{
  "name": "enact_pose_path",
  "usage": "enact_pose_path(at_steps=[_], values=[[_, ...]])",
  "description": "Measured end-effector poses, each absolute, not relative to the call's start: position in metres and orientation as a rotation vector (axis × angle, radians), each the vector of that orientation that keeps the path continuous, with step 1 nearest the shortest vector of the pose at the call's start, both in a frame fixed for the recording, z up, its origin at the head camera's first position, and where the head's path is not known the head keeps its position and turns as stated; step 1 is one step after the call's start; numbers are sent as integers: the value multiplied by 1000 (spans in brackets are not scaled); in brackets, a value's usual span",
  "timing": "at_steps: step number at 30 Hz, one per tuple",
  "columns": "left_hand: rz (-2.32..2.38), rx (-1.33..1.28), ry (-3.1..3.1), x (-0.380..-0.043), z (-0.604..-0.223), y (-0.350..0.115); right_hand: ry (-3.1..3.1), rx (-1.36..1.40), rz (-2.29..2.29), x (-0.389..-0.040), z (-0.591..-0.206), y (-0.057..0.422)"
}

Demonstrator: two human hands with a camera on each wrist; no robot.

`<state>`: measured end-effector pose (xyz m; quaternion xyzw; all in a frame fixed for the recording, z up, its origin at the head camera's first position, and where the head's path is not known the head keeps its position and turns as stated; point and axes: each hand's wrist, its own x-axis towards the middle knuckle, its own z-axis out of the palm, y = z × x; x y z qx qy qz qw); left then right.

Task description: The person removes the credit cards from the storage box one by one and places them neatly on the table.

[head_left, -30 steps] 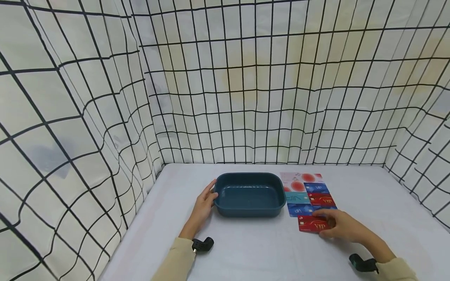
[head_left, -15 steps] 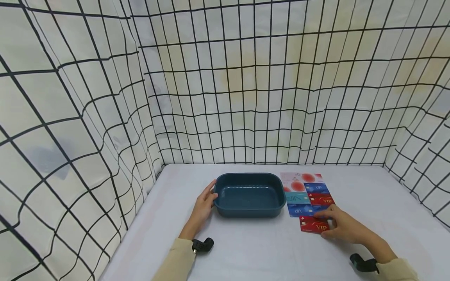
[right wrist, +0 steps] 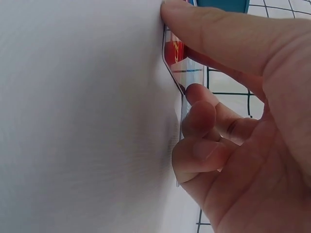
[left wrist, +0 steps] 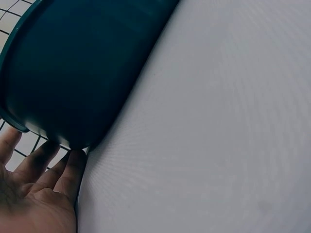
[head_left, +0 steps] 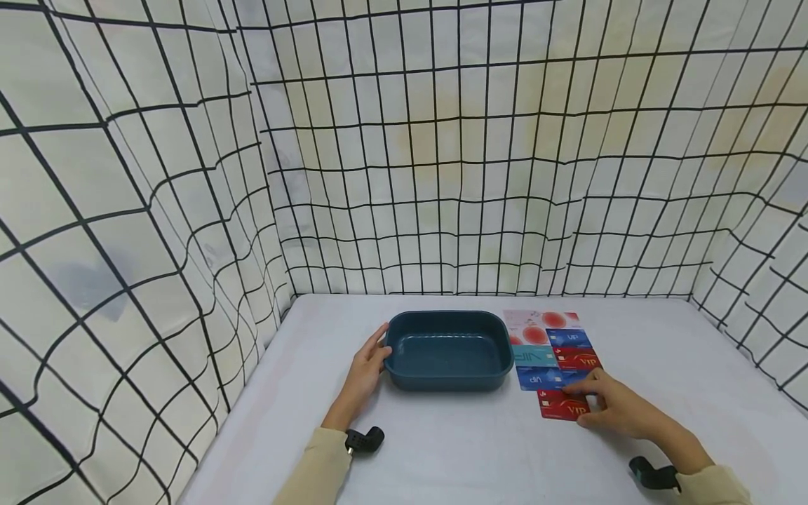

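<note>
A dark teal rectangular plastic basin (head_left: 449,382) stands on the white table in the head view. My left hand (head_left: 362,368) rests against its left end, fingertips (left wrist: 73,158) touching the outer wall below the rim. To the basin's right lie several VIP cards in two columns. The nearest is a red VIP card (head_left: 558,405), lying flat. My right hand (head_left: 621,410) holds this card at its right end, thumb (head_left: 590,419) at the near edge and bent fingers toward the far edge. In the right wrist view the thumb (right wrist: 194,22) hides much of the card.
Behind the red card lie blue cards (head_left: 536,379), a teal card (head_left: 532,355), another red card (head_left: 581,358), another blue card (head_left: 567,337) and pink cards with red circles (head_left: 527,326). White cloth walls with black netting (head_left: 461,175) enclose the table (head_left: 454,449) behind and at both sides.
The red VIP card and my right hand have shifted very slightly to the right and nearer. My left hand and the basin have stayed in place.
</note>
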<state>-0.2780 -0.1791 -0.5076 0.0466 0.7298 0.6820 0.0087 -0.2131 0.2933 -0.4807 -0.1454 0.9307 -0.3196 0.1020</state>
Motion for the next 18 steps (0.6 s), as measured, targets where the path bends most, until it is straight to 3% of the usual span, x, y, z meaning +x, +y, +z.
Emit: enact_pose_path(at_steps=[18], values=[[2132,141,2283,-279,-508,-179,2787,-448,-904,-214,-482,295]])
